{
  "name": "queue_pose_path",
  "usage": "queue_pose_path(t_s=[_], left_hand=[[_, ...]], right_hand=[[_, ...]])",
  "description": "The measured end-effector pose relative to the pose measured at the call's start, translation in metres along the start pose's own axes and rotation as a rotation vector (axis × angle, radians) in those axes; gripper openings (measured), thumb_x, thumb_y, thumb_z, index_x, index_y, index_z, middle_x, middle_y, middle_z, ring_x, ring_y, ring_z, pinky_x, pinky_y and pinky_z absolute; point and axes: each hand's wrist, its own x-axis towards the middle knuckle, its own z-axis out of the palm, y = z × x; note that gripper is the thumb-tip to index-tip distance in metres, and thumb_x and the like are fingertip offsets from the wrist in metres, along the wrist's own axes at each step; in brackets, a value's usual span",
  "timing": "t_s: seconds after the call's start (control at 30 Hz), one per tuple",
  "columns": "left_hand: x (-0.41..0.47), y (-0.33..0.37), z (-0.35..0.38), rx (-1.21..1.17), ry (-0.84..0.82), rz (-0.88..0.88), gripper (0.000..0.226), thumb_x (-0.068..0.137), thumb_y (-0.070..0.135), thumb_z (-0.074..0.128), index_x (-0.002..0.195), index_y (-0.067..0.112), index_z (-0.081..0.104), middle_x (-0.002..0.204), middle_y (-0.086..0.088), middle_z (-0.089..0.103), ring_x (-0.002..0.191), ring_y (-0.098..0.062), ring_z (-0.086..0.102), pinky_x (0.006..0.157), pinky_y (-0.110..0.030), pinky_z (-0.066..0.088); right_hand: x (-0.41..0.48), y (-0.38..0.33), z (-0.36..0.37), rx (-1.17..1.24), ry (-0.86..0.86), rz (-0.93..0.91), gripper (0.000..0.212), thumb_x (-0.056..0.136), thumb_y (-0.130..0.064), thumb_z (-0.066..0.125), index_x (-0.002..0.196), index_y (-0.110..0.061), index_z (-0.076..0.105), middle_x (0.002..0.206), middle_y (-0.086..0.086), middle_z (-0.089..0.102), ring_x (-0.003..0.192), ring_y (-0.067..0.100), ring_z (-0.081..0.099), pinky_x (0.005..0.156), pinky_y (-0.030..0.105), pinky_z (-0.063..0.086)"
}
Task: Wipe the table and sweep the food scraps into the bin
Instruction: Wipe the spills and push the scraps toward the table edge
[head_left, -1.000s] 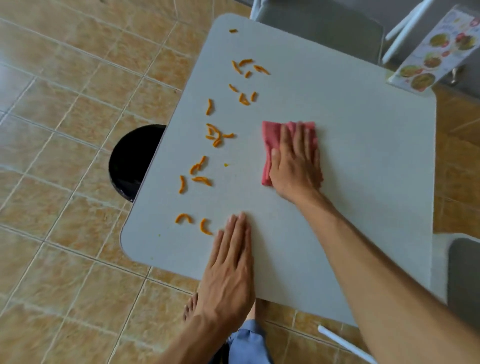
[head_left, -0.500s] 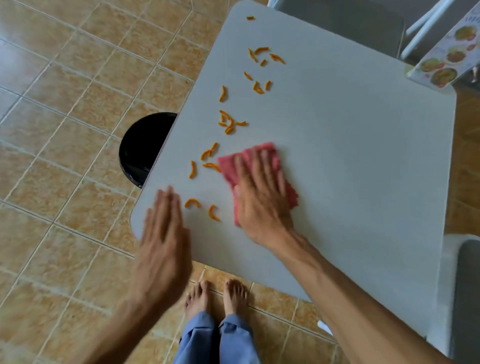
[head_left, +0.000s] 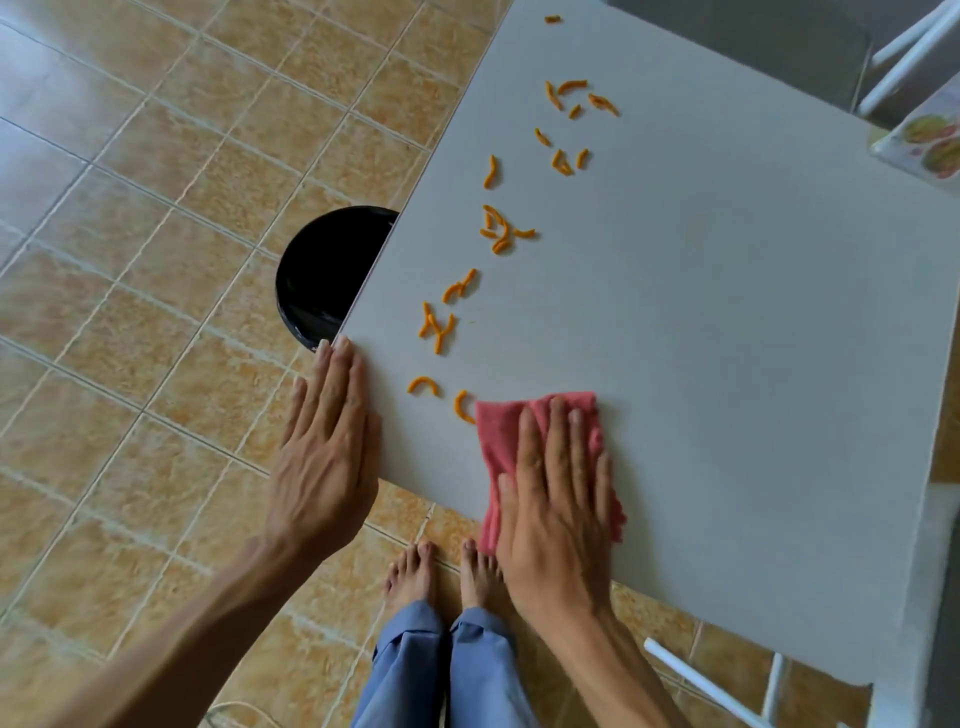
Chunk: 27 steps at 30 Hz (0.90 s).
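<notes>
A grey square table fills the right of the view. Several orange curled food scraps lie in a line along its left side. My right hand presses flat on a pink cloth at the near edge of the table, the cloth partly hanging over that edge. One scrap touches the cloth's left side. My left hand is flat with fingers together against the table's near left corner edge. A black bin stands on the floor, half hidden under the table's left edge.
Tan floor tiles spread to the left. My bare feet and blue trousers stand below the near edge. A grey chair is at the far side, a picture menu at the right corner, white frame legs underneath.
My right hand has dragged the cloth toward me to the near edge. My left hand left the tabletop and moved left to the table's corner edge. The view shifted left.
</notes>
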Motion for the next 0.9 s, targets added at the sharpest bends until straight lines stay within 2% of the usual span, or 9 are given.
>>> queue_pose_path(t_s=[0.13,0.17,0.27,0.37,0.47,0.6,0.77,0.9], left_hand=[[0.0,-0.002,-0.001,-0.105,0.004,-0.002,0.057,0.106,0.026,0.027,0.157,0.006,0.015,0.167,-0.008,0.008,0.155,-0.022,0.001,0.126,-0.045,0.007],[0.002,-0.004,-0.002,-0.153,0.0,-0.003,0.056,0.106,0.025,0.027,0.157,0.006,0.017,0.167,-0.007,0.009,0.155,-0.021,0.002,0.126,-0.046,0.01],[0.005,-0.011,-0.006,-0.29,0.012,-0.007,0.054,0.106,0.023,0.028,0.156,0.004,0.023,0.166,-0.008,0.016,0.155,-0.02,0.008,0.125,-0.047,0.017],[0.003,-0.014,-0.009,-0.329,0.023,-0.037,0.054,0.105,0.021,0.03,0.156,0.004,0.022,0.166,-0.007,0.014,0.155,-0.017,0.008,0.125,-0.037,0.014],[0.0,-0.013,-0.008,-0.274,0.02,-0.032,0.054,0.106,0.023,0.027,0.156,0.003,0.02,0.167,-0.009,0.012,0.155,-0.019,0.005,0.126,-0.036,0.01],[0.001,-0.012,-0.005,-0.277,0.012,-0.047,0.055,0.106,0.026,0.025,0.156,0.004,0.02,0.167,-0.008,0.011,0.155,-0.018,0.003,0.126,-0.034,0.008],[0.0,-0.01,-0.013,-0.344,0.01,-0.166,0.056,0.105,0.027,0.024,0.158,0.011,0.018,0.167,0.002,0.007,0.154,-0.01,0.001,0.125,-0.023,0.008],[-0.003,-0.015,-0.012,-0.349,0.021,-0.342,0.058,0.103,0.031,0.021,0.158,0.013,0.016,0.167,0.005,0.004,0.153,-0.006,-0.003,0.126,-0.037,0.013]], right_hand=[[-0.008,-0.021,-0.001,0.094,0.057,0.277,0.061,0.103,-0.026,0.041,0.158,-0.003,0.026,0.166,0.021,0.019,0.156,0.038,0.015,0.124,0.058,0.019],[-0.014,-0.036,0.002,0.118,0.043,0.234,0.064,0.102,-0.026,0.045,0.158,-0.004,0.025,0.167,0.021,0.018,0.156,0.038,0.013,0.124,0.057,0.018],[-0.028,-0.071,0.01,0.142,-0.02,-0.09,0.073,0.098,-0.024,0.058,0.16,-0.01,0.022,0.169,0.016,0.014,0.156,0.037,0.011,0.124,0.053,0.015],[-0.006,-0.088,0.012,0.157,0.004,-0.165,0.07,0.101,-0.026,0.056,0.161,-0.012,0.021,0.169,0.014,0.012,0.157,0.036,0.008,0.123,0.052,0.016],[0.03,-0.106,0.014,0.179,0.022,-0.08,0.066,0.105,-0.033,0.039,0.161,-0.009,0.014,0.17,0.015,0.005,0.158,0.034,-0.001,0.126,0.054,0.012],[0.096,-0.114,0.015,0.185,0.084,0.101,0.062,0.106,-0.035,0.032,0.16,-0.006,0.02,0.168,0.018,0.013,0.157,0.035,0.005,0.126,0.055,0.011],[0.152,-0.099,0.015,0.169,0.149,0.215,0.061,0.104,-0.033,0.036,0.156,-0.002,0.031,0.164,0.024,0.025,0.154,0.04,0.018,0.125,0.057,0.015],[0.098,-0.113,0.022,0.147,0.18,0.235,0.059,0.104,-0.03,0.045,0.153,0.001,0.036,0.162,0.026,0.028,0.152,0.043,0.023,0.123,0.058,0.021]])
